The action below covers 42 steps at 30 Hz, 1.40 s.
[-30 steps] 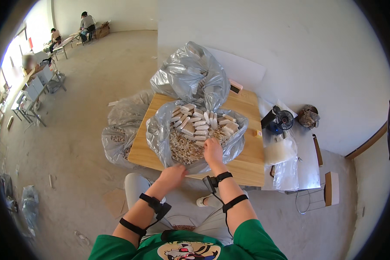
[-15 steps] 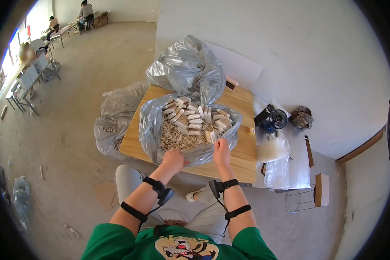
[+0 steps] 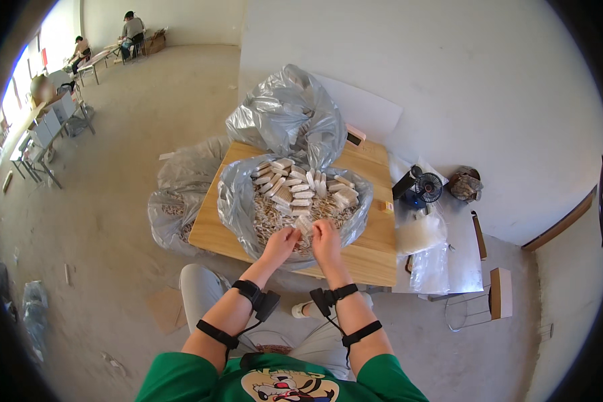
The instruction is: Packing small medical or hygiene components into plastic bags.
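Note:
An open grey plastic bag [image 3: 238,201] lies on a low wooden table [image 3: 208,234]. It holds a heap of small pale sticks and several stacked pale bundles [image 3: 295,187]. My left hand [image 3: 281,240] and my right hand [image 3: 325,238] meet over the near edge of the heap. Between their fingertips they pinch a small pale bundle [image 3: 304,224]. Black straps with small devices sit on both wrists and forearms.
A second grey bag [image 3: 285,117] stands tied at the table's far side. More clear bags [image 3: 171,211] lie on the floor to the left. A small black fan [image 3: 427,187] and plastic packets [image 3: 419,234] rest at the right. People sit at tables far off [image 3: 130,30].
Both hands have come together at the near edge of the heap and now hold a small bundle between them. The view has shifted slightly.

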Motion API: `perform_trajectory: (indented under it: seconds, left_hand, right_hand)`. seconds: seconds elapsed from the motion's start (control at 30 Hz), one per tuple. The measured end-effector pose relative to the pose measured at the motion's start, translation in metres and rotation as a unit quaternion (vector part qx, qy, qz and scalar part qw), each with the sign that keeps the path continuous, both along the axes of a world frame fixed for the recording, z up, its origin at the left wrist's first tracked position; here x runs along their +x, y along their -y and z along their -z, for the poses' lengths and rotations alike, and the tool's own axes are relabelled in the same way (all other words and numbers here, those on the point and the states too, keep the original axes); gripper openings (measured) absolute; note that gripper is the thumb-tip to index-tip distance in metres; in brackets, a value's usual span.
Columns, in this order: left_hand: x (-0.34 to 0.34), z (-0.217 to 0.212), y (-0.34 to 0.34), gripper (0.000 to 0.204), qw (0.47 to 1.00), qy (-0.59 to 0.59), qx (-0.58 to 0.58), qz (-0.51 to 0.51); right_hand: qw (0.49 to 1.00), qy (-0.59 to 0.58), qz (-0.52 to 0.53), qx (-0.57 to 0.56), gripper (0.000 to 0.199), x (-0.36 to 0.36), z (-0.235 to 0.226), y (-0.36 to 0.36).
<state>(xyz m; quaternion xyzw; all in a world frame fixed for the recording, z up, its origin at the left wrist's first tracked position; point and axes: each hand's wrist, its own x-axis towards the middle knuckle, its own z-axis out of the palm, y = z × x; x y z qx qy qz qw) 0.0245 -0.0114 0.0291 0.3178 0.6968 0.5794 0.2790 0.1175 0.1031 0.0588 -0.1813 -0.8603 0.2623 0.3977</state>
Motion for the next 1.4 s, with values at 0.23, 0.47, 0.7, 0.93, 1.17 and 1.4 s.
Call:
perform_trajectory:
  seconds: [0.23,0.47,0.7,0.93,1.17,1.4]
  left_hand:
    - [-0.015,-0.025,0.01,0.024,0.965,0.255,0.021,-0.051]
    - [-0.016,-0.021,0.025,0.017,0.98,0.186,0.023,-0.066]
    - [0.001,-0.036,0.015,0.017,0.99,-0.133,-0.051,-0.023]
    - [0.004,-0.037,0.021,0.017,0.983,-0.18,-0.015,-0.016]
    - [0.003,-0.034,0.02,0.016,0.978,-0.206,-0.016,0.006]
    - [0.001,-0.036,0.019,0.014,0.973,-0.229,0.002,-0.001]
  right_hand:
    - [0.988,0.034,-0.075,0.127,0.015,0.006,-0.013,0.035]
    - [0.993,0.032,-0.075,0.08,0.017,0.015,-0.024,0.054]
    - [0.997,0.005,-0.054,-0.051,0.017,0.015,-0.013,0.046]
    - [0.994,0.018,-0.061,-0.089,0.02,0.02,-0.02,0.048]
    - [0.995,0.036,-0.065,-0.065,0.023,0.019,-0.02,0.042]
    - [0.992,0.035,-0.092,-0.081,0.03,0.015,-0.018,0.039]
